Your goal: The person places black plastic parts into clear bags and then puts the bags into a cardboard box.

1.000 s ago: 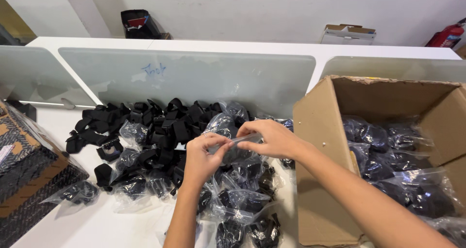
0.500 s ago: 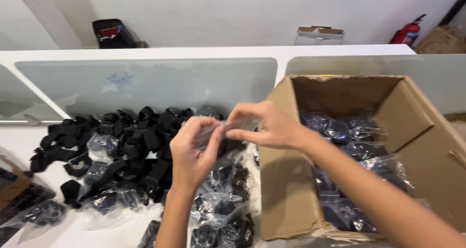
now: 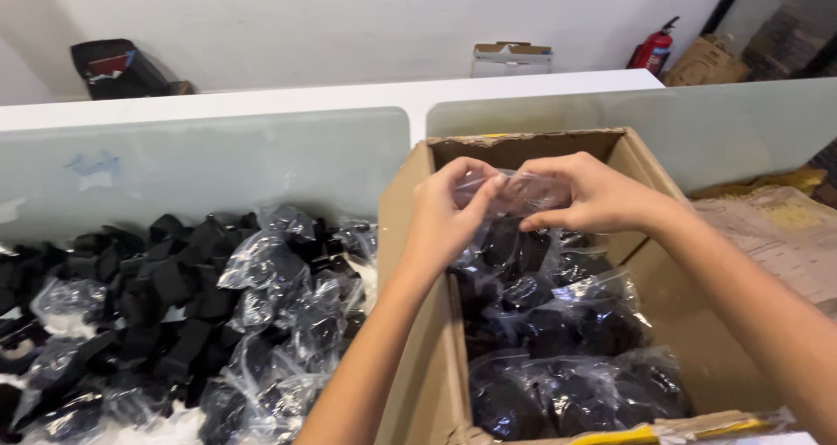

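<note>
Both my hands hold one clear plastic bag (image 3: 514,210) with a black part inside, above the open cardboard box (image 3: 410,236). My left hand (image 3: 449,214) pinches the bag's top left edge and my right hand (image 3: 588,192) pinches its top right. Several more bagged black parts (image 3: 567,358) lie inside the box below. To the left of the box, on the white table, lies a heap of loose black parts (image 3: 148,288) and several bagged ones (image 3: 279,323).
Frosted glass dividers (image 3: 218,166) stand behind the heap and the box. On the far counter are a black bag (image 3: 118,66) and a small box (image 3: 510,59). A red fire extinguisher (image 3: 654,51) stands at the back right. Brown paper (image 3: 776,236) lies right of the box.
My hands carried the bagged part rightward from above the heap to above the open box. The view has swung right with them.
</note>
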